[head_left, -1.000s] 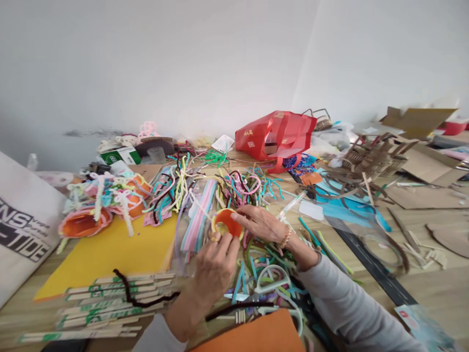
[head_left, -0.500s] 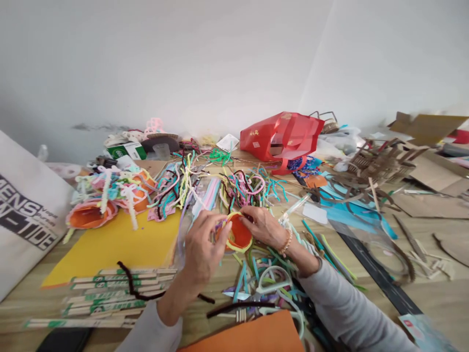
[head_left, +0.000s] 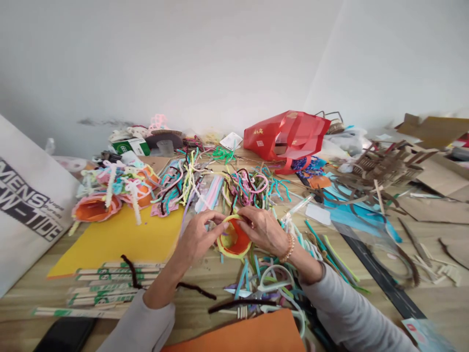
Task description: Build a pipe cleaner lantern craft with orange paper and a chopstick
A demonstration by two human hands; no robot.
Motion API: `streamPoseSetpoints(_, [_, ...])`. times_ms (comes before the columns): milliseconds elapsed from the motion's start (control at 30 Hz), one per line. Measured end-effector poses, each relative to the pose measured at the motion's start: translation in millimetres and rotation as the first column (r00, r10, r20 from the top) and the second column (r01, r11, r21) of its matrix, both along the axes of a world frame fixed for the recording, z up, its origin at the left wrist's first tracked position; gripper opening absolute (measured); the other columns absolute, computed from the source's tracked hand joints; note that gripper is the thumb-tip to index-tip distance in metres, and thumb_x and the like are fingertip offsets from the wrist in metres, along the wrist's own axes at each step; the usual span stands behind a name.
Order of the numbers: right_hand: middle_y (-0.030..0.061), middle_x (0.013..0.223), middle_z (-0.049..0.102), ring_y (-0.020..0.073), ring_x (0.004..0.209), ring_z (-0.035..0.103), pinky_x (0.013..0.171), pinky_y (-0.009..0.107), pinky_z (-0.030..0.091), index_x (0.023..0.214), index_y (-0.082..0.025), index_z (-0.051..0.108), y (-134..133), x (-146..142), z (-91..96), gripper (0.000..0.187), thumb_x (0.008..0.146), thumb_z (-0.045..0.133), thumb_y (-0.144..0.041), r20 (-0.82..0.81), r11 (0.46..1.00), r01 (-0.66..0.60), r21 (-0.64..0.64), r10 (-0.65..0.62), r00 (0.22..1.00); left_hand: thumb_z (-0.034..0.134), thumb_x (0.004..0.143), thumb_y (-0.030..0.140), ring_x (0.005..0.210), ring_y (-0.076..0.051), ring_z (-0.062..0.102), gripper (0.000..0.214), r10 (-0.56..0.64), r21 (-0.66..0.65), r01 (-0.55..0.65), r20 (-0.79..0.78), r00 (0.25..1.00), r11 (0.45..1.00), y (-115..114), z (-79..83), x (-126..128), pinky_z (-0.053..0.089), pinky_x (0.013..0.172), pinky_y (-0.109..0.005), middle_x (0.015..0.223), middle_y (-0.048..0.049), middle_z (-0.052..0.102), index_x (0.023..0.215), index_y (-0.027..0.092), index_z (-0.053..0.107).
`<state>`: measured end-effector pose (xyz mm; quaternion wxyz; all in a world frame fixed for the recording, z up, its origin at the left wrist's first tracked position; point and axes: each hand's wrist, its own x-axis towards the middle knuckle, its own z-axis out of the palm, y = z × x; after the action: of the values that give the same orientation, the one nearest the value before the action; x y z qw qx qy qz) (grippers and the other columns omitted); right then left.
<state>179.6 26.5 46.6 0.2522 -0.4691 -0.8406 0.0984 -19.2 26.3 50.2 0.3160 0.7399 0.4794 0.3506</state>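
Observation:
An orange paper cone (head_left: 242,243) with a fuzzy yellow pipe-cleaner rim is held between my two hands, its round mouth tilted toward me. My left hand (head_left: 198,237) pinches the rim on the upper left with thumb and fingers. From the upper right, my right hand (head_left: 264,230) has its fingers closed on the rim's top edge; a beaded bracelet circles that wrist. A dark pipe cleaner tip shows just behind the rim, between the hands. Below lie loose pipe cleaners, scissors (head_left: 276,278) with pale handles, and an orange sheet (head_left: 242,335).
Finished-looking orange cones with pink rims (head_left: 97,208) stand at left by a yellow sheet (head_left: 120,242). Wrapped chopsticks (head_left: 102,288) and a black phone (head_left: 66,335) lie front left. A red bag (head_left: 286,134) is at the back, brown woven pieces (head_left: 384,164) at right.
The cone has turned so its mouth faces me more and its inside shows wider. My left hand has shifted slightly, lying flatter against the rim. The view has moved a little.

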Motion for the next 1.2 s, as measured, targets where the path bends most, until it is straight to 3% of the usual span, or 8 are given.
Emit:
streamPoseSetpoints(267, [0.0044,0.083,0.066,0.0144,0.069,0.059,0.064,0.024,0.042,0.096,-0.017,0.061,3,2,-0.4,0.016,0.091,0.052,-0.030,-0.176,0.995,-0.053,-0.082,0.038,0.984,0.064,0.077,0.035,0.076,-0.019,0.064,0.020,0.005,-0.141,0.015,0.134,0.991,0.990,8,-0.8,-4,0.050,0.069,-0.028,0.080,-0.0039,0.070,0.083,0.016,0.069])
streamPoseSetpoints(433, [0.0028,0.084,0.066,0.0113,0.060,0.061,0.054,0.021,0.043,0.101,-0.018,0.059,3,3,-1.4,0.023,0.093,0.050,-0.037,-0.292,0.971,-0.097,-0.220,0.029,0.956,0.066,0.075,0.035,0.072,-0.018,0.062,0.022,0.032,-0.228,0.016,0.208,0.978,0.974,9,0.4,-7,0.048,0.068,-0.027,0.077,-0.0034,0.068,0.084,0.015,0.067])
streamPoseSetpoints(667, [0.0006,0.081,0.061,0.0079,0.049,0.055,0.040,0.017,0.042,0.095,-0.019,0.058,5,4,-4.9,0.029,0.092,0.048,-0.046,-0.449,0.912,-0.189,-0.363,0.007,0.894,0.067,0.075,0.034,0.074,-0.016,0.063,0.021,0.003,-0.309,0.094,0.298,0.955,0.946,11,-3.8,-10,0.048,0.070,-0.026,0.078,-0.0028,0.069,0.082,0.015,0.067])
streamPoseSetpoints(900, [0.0004,0.082,0.060,0.0075,0.048,0.054,0.038,0.017,0.041,0.093,-0.020,0.058,5,3,-5.4,0.025,0.092,0.050,-0.043,-0.456,0.902,-0.194,-0.384,-0.003,0.890,0.068,0.071,0.038,0.061,-0.015,0.057,0.022,0.062,-0.372,0.048,0.278,0.959,0.927,7,2.9,-8,0.042,0.054,-0.023,0.066,0.0004,0.064,0.076,0.017,0.066])
streamPoseSetpoints(1100, [-0.0006,0.077,0.061,0.0100,0.059,0.058,0.051,0.019,0.045,0.090,-0.019,0.059,5,2,-2.7,0.019,0.091,0.053,-0.037,-0.451,0.921,-0.181,-0.346,0.006,0.892,0.069,0.068,0.037,0.057,-0.013,0.052,0.022,0.065,-0.381,0.055,0.295,0.953,0.923,6,5.7,-5,0.038,0.052,-0.021,0.063,0.0022,0.060,0.073,0.016,0.065])
streamPoseSetpoints(1200, [0.0015,0.082,0.061,0.0129,0.071,0.059,0.058,0.021,0.048,0.098,-0.018,0.060,5,1,-1.6,0.018,0.090,0.056,-0.034,-0.463,0.945,-0.158,-0.287,0.007,0.886,0.068,0.068,0.038,0.054,-0.012,0.051,0.022,0.060,-0.368,0.045,0.269,0.961,0.929,8,4.5,-5,0.036,0.050,-0.021,0.061,0.0027,0.059,0.073,0.016,0.064])
